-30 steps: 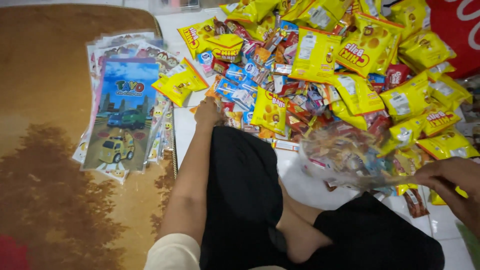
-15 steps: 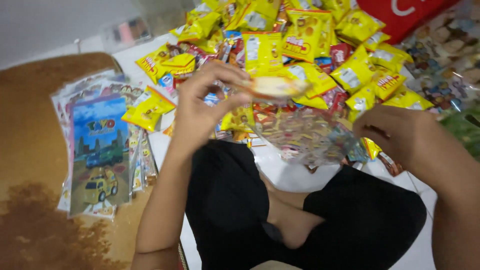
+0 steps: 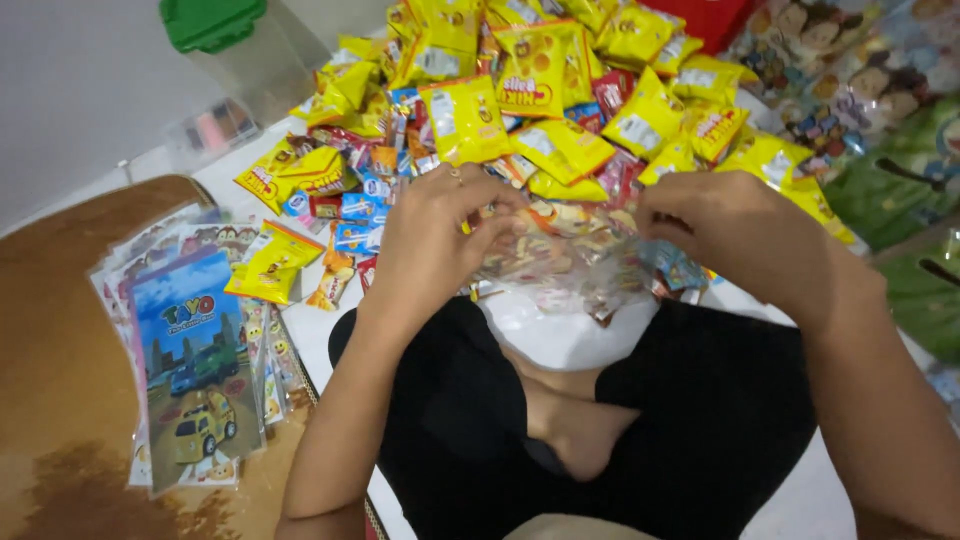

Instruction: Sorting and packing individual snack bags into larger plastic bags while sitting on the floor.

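1. Both my hands are on a clear printed plastic bag [image 3: 575, 255], held over my crossed legs just in front of the snack pile [image 3: 540, 110]. My left hand [image 3: 440, 245] has its grip pinched on the bag's left edge, fingers curled inward and a ring showing. My right hand [image 3: 740, 235] has its grip pinched on the bag's right edge.

2. I judge the step in hand to be pulling the bag's mouth apart, or holding it spread between the two pinches. Whether anything is already inside I cannot tell; the print and glare hide it.

3. The next move calls for keeping one pinch firm on the thin film while the other hand frees itself, since the film is slippery and would sag shut.

4. Left of the bag, a stack of flat printed bags [image 3: 195, 360] with cartoon vehicles lies on the brown rug [image 3: 60, 330]. A few loose yellow packets [image 3: 275, 262] lie between that stack and the bag.

5. Beyond the pile stands a clear container with a green lid [image 3: 215, 25]. Right of the bag are more cartoon-printed bags [image 3: 850, 70]. The crowded pile sits close to my knuckles.
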